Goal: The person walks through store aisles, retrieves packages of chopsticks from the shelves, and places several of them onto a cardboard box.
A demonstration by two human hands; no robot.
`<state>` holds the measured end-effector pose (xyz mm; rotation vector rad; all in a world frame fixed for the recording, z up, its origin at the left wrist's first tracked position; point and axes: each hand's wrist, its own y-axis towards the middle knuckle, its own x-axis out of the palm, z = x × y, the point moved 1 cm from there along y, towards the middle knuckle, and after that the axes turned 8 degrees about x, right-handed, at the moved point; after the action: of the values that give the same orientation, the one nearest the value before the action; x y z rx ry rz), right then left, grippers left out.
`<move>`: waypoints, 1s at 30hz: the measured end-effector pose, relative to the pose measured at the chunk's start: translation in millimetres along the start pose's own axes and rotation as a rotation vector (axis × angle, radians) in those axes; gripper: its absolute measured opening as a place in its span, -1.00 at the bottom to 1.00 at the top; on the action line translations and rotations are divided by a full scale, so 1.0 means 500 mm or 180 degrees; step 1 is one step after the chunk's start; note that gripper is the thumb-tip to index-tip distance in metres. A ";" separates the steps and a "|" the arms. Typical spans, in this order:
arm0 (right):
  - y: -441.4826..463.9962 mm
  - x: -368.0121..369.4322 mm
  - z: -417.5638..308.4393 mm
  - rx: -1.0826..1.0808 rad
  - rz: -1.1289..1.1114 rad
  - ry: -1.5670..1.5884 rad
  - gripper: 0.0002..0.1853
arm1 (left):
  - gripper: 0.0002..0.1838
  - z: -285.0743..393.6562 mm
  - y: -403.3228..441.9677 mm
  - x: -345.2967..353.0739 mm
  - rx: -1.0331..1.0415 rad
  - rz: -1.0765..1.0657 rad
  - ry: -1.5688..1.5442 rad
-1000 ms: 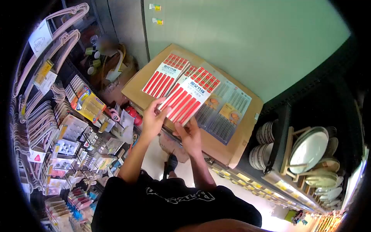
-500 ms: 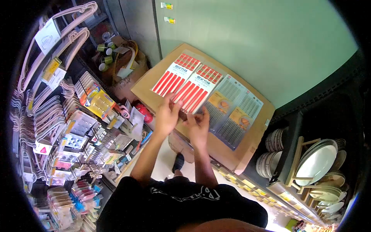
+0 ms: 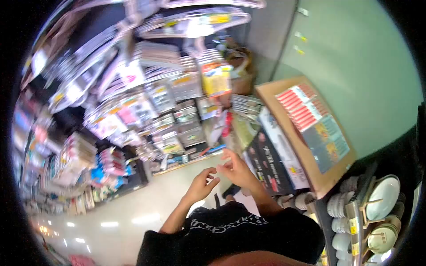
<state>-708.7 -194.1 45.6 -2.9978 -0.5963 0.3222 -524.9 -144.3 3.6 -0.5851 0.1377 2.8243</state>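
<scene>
My left hand [image 3: 203, 185] is in front of my body above the floor, its fingers loosely curled and apart, with nothing in it. Close beside it, my right hand [image 3: 238, 169] is also empty, fingers bent and spread. To the right, red-and-white packs of chopsticks [image 3: 298, 111] lie on a cardboard box [image 3: 276, 91]. Grey packs with a yellow label [image 3: 327, 141], apparently chopsticks too, lie beside them on the same box. Neither hand touches the packs.
Racks on the left hold clothes hangers [image 3: 195, 22] and hanging small packaged goods [image 3: 164, 95]. Black printed boxes [image 3: 268, 164] stand below the cardboard box. At the lower right are stacked bowls [image 3: 339, 204] and upright plates [image 3: 384, 197]. A pale tiled floor [image 3: 128, 199] lies below.
Both hands have come away from the red-and-white chopstick packs, which stay on the box. My view has turned left, showing more of the racks and floor.
</scene>
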 end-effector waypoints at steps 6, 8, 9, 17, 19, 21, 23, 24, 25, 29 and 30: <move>-0.089 0.390 0.009 -0.0686 -0.2328 -0.1633 -0.34 | -0.54 -0.079 -0.402 -0.125 -0.0645 0.1322 0.0327; -0.145 0.521 0.014 -0.0925 -0.2908 -0.2058 -0.38 | -0.53 -0.069 -0.531 -0.133 -0.0799 0.1696 0.0649; -0.173 0.576 0.008 -0.0987 -0.3173 -0.2292 -0.37 | -0.53 -0.070 -0.592 -0.134 -0.0923 0.1841 0.0821; -0.297 0.887 -0.104 -0.2093 -0.4483 -0.3387 -0.67 | -0.52 -0.076 -0.899 -0.177 -0.1754 0.2485 0.1079; -0.286 0.949 -0.131 -0.2010 -0.4947 -0.3869 -0.70 | -0.52 -0.081 -0.924 -0.211 -0.2057 0.2372 0.0819; -0.279 1.010 -0.153 -0.2044 -0.5293 -0.3934 -0.69 | -0.60 -0.112 -0.959 -0.237 -0.1989 0.2286 0.0860; -0.266 1.079 -0.147 -0.2042 -0.5625 -0.3884 -0.66 | -0.65 -0.124 -0.995 -0.281 -0.2089 0.2005 0.0960; -0.259 1.118 -0.125 -0.2031 -0.5781 -0.3787 -0.64 | -0.68 -0.130 -1.014 -0.310 -0.2277 0.1801 0.0996; -0.255 1.164 -0.106 -0.2015 -0.5939 -0.3688 -0.61 | -0.68 -0.155 -1.041 -0.337 -0.2320 0.1707 0.1057; -0.252 1.378 -0.085 -0.2118 -0.6215 -0.3701 -0.58 | -0.63 -0.239 -1.160 -0.457 -0.2737 0.1466 0.1014; -0.251 1.438 -0.112 -0.2348 -0.6388 -0.3671 -0.57 | -0.62 -0.248 -1.193 -0.497 -0.2895 0.1443 0.0934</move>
<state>-94.0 197.4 -23.7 -0.5860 -3.3245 1.4899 -99.4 356.4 -34.4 -1.2752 -1.1481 3.0878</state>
